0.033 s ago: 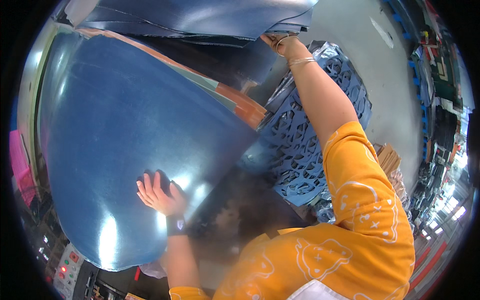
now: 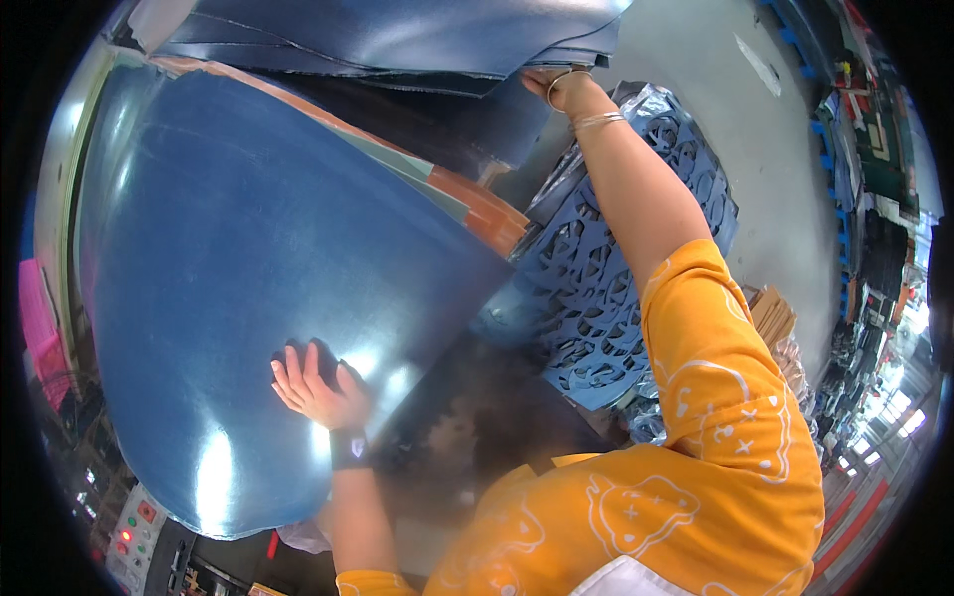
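Observation:
My left hand [image 2: 320,389] lies with fingers spread on a large, glossy blue sheet [image 2: 229,258], whose near end curves downward. At the top, my right hand [image 2: 564,89], with bangles on its wrist, grips the right corner of a stack of similar dark-blue sheets [image 2: 397,35]; its fingertips are partly hidden beneath the stack. Orange and grey-green strips [image 2: 482,209] show along the far edge of the large sheet. To the right, partly behind my right arm, lies a pile of blue sheets with many cut-out holes [image 2: 581,288].
A control box [image 2: 134,536] with a lit red light stands at the lower left. Something bright pink [image 2: 42,318] is at the left rim. Brown cardboard pieces [image 2: 773,316] lie beyond my right sleeve. Cluttered stacks [image 2: 879,248] line the right side of the grey floor [image 2: 765,179].

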The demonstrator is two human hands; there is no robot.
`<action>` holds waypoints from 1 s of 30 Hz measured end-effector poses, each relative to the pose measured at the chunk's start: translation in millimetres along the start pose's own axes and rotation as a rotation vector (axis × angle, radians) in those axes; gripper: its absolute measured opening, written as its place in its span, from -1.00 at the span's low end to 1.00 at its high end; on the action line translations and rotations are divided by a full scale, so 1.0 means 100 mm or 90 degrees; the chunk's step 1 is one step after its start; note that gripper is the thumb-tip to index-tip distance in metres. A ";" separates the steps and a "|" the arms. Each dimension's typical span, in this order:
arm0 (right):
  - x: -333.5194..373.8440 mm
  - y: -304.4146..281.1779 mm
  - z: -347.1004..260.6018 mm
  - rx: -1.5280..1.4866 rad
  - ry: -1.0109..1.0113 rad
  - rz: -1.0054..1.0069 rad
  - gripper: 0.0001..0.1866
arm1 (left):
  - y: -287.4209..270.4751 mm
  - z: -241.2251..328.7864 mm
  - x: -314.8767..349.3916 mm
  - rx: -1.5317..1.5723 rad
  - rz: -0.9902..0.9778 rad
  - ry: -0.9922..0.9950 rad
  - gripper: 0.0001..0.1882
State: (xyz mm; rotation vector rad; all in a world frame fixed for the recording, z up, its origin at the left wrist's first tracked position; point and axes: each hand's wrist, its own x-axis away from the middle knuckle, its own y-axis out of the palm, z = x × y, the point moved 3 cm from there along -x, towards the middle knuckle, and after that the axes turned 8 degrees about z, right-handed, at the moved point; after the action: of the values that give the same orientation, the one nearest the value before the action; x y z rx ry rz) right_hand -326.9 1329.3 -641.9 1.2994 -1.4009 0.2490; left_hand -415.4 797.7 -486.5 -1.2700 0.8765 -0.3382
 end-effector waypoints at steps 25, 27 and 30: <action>-0.13 -0.80 0.18 0.421 -0.050 0.292 -0.79 | -0.01 0.01 -0.01 -0.007 -0.002 -0.003 -0.55; -0.10 -0.81 0.15 0.464 -0.077 0.323 -0.78 | -0.01 0.01 0.00 -0.009 -0.022 -0.020 -0.55; -0.05 -0.75 0.09 0.522 -0.108 0.351 -0.78 | 0.00 0.01 0.00 -0.011 -0.009 -0.011 -0.55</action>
State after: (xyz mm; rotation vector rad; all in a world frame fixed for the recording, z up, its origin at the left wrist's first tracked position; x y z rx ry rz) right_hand -274.7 1297.6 -686.5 1.5618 -1.8790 1.2075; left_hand -414.6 798.0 -486.7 -1.2946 0.8568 -0.3309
